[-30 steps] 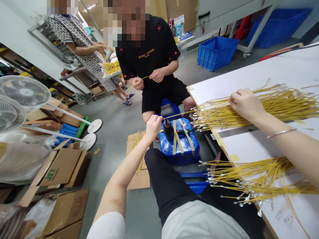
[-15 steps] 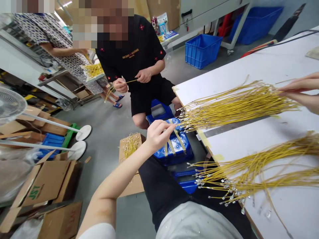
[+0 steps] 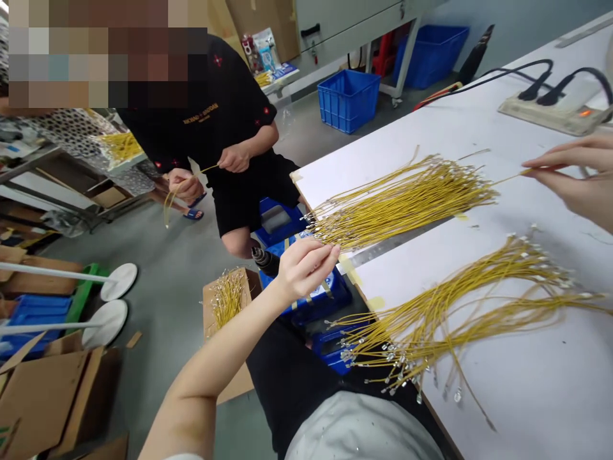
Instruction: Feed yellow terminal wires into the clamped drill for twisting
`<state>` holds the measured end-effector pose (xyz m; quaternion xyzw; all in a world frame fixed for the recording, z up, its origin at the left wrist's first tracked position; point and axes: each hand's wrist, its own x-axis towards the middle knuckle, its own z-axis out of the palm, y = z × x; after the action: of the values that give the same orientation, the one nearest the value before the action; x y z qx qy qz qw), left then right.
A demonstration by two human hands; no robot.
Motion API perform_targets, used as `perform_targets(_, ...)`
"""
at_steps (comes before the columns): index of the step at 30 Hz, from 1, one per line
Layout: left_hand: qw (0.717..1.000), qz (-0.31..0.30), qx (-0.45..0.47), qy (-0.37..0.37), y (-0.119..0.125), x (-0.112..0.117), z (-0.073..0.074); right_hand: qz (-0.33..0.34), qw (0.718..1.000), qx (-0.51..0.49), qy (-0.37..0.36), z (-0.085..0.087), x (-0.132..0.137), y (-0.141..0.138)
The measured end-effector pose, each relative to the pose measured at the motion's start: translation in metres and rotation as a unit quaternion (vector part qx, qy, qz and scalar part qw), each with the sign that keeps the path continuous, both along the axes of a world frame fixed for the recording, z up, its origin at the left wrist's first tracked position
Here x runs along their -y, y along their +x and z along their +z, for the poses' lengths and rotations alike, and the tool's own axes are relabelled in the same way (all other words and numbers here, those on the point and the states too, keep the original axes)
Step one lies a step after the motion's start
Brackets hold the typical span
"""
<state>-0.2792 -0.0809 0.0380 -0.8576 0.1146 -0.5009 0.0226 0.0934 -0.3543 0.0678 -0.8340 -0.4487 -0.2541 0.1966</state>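
My left hand (image 3: pixel 304 265) is pinched at the metal-tipped near ends of the upper bundle of yellow wires (image 3: pixel 402 198), which lies on the white table (image 3: pixel 527 383). Off to the right, my right hand (image 3: pixel 572 176) pinches the far end of one yellow wire (image 3: pixel 507 177) that sticks out of that bundle. A second, looser bundle of yellow wires (image 3: pixel 454 313) lies nearer me, its terminals hanging over the table edge. A power drill (image 3: pixel 265 260) is taped onto a blue stool (image 3: pixel 316 300) just beyond my left hand.
A person in a black shirt sits opposite, holding a yellow wire (image 3: pixel 191 182) in both hands. A cardboard box (image 3: pixel 227 319) holding wires sits on the floor. A metal ruler (image 3: pixel 397 241) and a power strip (image 3: pixel 546 112) lie on the table. Blue crates (image 3: pixel 347 99) stand behind.
My right hand has left the upper bundle and moved right, drawing one wire out by its end. My left hand went from the drill to the bundle's terminal ends.
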Motion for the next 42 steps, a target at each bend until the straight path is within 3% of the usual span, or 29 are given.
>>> perform_targets(7,1.0,0.019,-0.015,-0.01,0.027,-0.001,-0.024,-0.002,0.998,-0.054,-0.012,-0.021,-0.015,0.036)
perform_targets(13,0.988,0.074,-0.136,-0.025,0.033,0.014,-0.044,-0.032,0.986,-0.11,-0.124,-0.041,-0.018,0.044)
perform_targets(17,0.984,0.045,-0.161,-0.062,0.021,0.031,-0.04,-0.083,0.955,-0.245,-0.148,-0.033,0.006,0.035)
perform_targets(20,0.974,0.015,-0.201,-0.106,0.02,0.042,-0.031,-0.005,0.899,-0.38,-0.219,-0.026,0.028,0.023)
perform_targets(22,0.965,-0.015,-0.23,-0.123,0.027,0.051,-0.027,0.038,0.875,-0.416,-0.242,-0.026,0.039,0.016)
perform_targets(26,0.948,-0.067,-0.273,-0.15,0.049,0.077,-0.022,0.057,0.866,-0.435,-0.24,-0.035,0.05,0.009)
perform_targets(31,0.881,-0.086,-0.421,-0.198,0.074,0.112,-0.018,0.05,0.863,-0.434,-0.252,-0.037,0.051,0.004)
perform_targets(35,0.849,-0.118,-0.487,-0.17,0.083,0.138,-0.023,0.04,0.865,-0.435,-0.245,-0.034,0.048,-0.001)
perform_targets(38,0.846,-0.114,-0.505,-0.126,0.085,0.151,-0.031,0.028,0.847,-0.461,-0.264,-0.026,0.048,-0.004)
perform_targets(42,0.852,-0.107,-0.499,-0.112,0.086,0.156,-0.04,0.032,0.862,-0.46,-0.211,0.004,0.057,-0.012)
